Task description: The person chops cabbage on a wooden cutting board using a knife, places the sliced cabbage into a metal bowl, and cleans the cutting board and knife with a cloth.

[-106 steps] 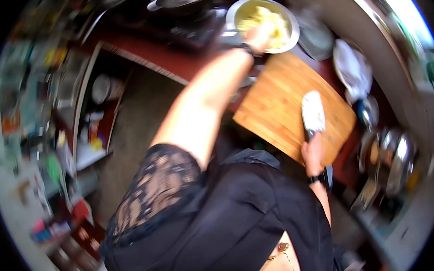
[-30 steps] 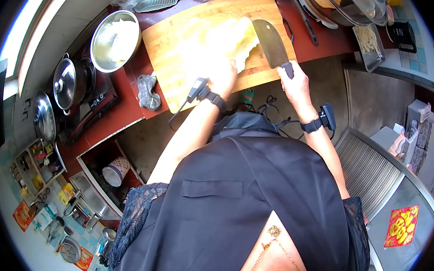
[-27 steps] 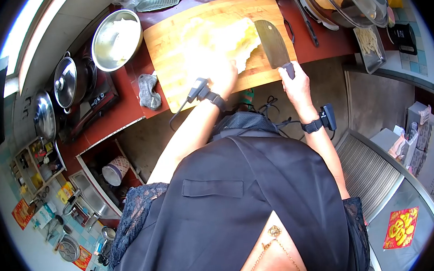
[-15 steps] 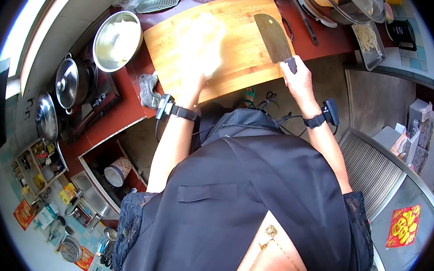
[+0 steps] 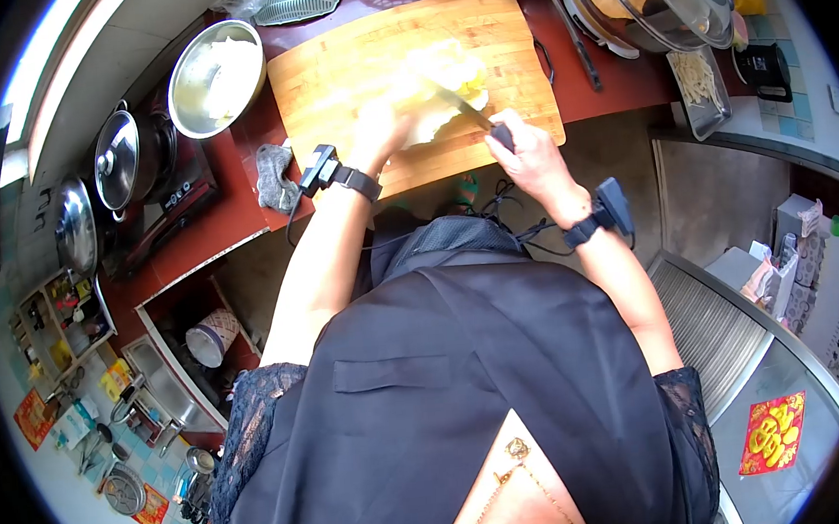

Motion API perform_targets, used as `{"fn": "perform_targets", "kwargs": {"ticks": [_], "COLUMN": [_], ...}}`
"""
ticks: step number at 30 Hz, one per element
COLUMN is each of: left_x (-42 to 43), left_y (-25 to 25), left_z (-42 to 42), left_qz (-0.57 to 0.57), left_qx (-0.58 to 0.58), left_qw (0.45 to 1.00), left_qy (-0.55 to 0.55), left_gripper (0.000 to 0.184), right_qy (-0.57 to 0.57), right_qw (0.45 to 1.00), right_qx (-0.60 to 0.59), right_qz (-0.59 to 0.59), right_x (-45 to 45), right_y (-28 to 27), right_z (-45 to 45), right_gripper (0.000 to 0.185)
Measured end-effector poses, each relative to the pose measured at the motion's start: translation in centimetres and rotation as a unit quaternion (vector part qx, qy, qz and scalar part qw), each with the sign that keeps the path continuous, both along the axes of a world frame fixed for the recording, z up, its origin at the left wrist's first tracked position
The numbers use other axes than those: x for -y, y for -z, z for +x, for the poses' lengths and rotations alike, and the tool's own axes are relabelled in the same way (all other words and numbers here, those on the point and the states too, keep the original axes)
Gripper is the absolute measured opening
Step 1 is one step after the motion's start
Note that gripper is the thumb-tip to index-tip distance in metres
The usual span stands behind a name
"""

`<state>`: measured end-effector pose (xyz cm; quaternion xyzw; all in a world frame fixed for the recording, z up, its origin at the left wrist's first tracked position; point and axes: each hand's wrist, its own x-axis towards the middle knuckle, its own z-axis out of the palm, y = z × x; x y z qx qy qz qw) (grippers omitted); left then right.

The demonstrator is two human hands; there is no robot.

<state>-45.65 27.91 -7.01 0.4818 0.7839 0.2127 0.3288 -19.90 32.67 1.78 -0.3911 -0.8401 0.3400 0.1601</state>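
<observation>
My right hand is closed round the dark handle of a cleaver, whose blade stands on edge against a pale yellow leafy heap on the wooden cutting board. At the left of that heap is my left hand, overexposed and blurred, so its fingers cannot be made out. Glare also washes out part of the food beside it. A metal bowl with a pale piece inside stands left of the board.
A grey cloth lies by the board's left corner. Further left is a lidded pot on a cooker. At the right are a glass-lidded pan, a ladle and a metal tray of pale strips.
The cleaver has moved left from the board's right side and turned onto its edge at the heap. The yellow pile now reaches further right than half a second ago.
</observation>
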Motion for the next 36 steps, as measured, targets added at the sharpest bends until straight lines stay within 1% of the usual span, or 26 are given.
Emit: {"fn": "perform_targets", "kwargs": {"ticks": [2,5,8,11,14,17,20,23,24,27,28,29,30,31,32,35,36], "left_x": [-0.6,-0.4,-0.1,-0.3,-0.5,0.2,0.4,0.1,0.6,2.6,4.0,5.1,6.2,7.2,7.7,5.6,5.2], "left_y": [-1.4,1.0,1.0,0.8,0.1,-1.3,-1.2,-1.2,-1.3,-0.3,1.7,2.8,4.0,4.3,4.8,-0.1,0.1], "left_z": [0.0,-0.4,-0.4,-0.7,-1.2,0.2,1.2,1.0,1.0,-0.7,-2.0,-3.2,-4.4,-5.3,-5.8,-5.1,-5.2], "left_qz": [-0.054,-0.016,0.003,-0.007,-0.035,0.041,0.079,-0.013,0.011,0.074,0.083,0.094,0.106,0.121,0.136,0.205,0.203], "left_qx": [-0.011,-0.031,0.005,0.01,0.066,-0.001,-0.057,-0.024,0.002,0.077,0.1,0.14,0.18,0.236,0.291,0.335,0.339], "left_qw": [0.998,0.999,0.999,0.999,0.997,0.999,0.994,0.999,0.999,0.993,0.989,0.98,0.968,0.946,0.919,0.877,0.884], "left_qy": [0.003,-0.006,-0.038,-0.043,-0.035,-0.03,-0.04,-0.03,-0.03,-0.052,-0.072,-0.105,-0.139,-0.185,-0.231,-0.276,-0.248], "left_gripper": [0.043,0.048,0.053,0.054,0.056,0.057,0.053,0.053,0.053,0.052,0.051,0.05,0.049,0.047,0.045,0.021,0.021], "right_qy": [-0.012,-0.009,-0.02,-0.022,-0.03,-0.005,0.015,-0.001,-0.005,0.051,0.07,0.091,0.112,0.121,0.131,0.156,0.163], "right_qw": [0.999,0.997,0.992,0.984,0.981,0.983,0.989,0.99,0.99,0.99,0.988,0.988,0.988,0.988,0.987,0.982,0.981], "right_qx": [0.039,0.079,0.122,0.161,0.176,0.173,0.143,0.144,0.139,0.1,0.111,0.088,0.066,0.035,0.029,0.022,0.014], "right_qz": [0.023,0.017,-0.018,-0.067,-0.072,-0.055,-0.024,-0.01,-0.009,-0.084,-0.087,-0.087,-0.088,-0.088,-0.085,-0.107,-0.105], "right_x": [-0.3,-0.7,-1.4,-2.5,-3.2,-2.6,-1.5,-1.1,-1.2,-3.3,-3.8,-4.1,-4.3,-4.4,-4.6,-4.5,-4.2], "right_y": [1.6,2.6,2.0,1.3,1.8,5.1,7.6,7.5,7.4,7.4,7.1,6.8,6.5,6.0,5.6,3.8,3.4], "right_z": [-0.7,-2.0,-3.5,-5.2,-6.3,-6.9,-6.9,-7.2,-7.3,-6.3,-5.7,-4.9,-4.1,-3.2,-2.6,-1.4,-1.0], "right_gripper": [0.024,0.027,0.031,0.039,0.045,0.04,0.04,0.039,0.038,0.035,0.037,0.037,0.037,0.036,0.034,0.034,0.034]}}
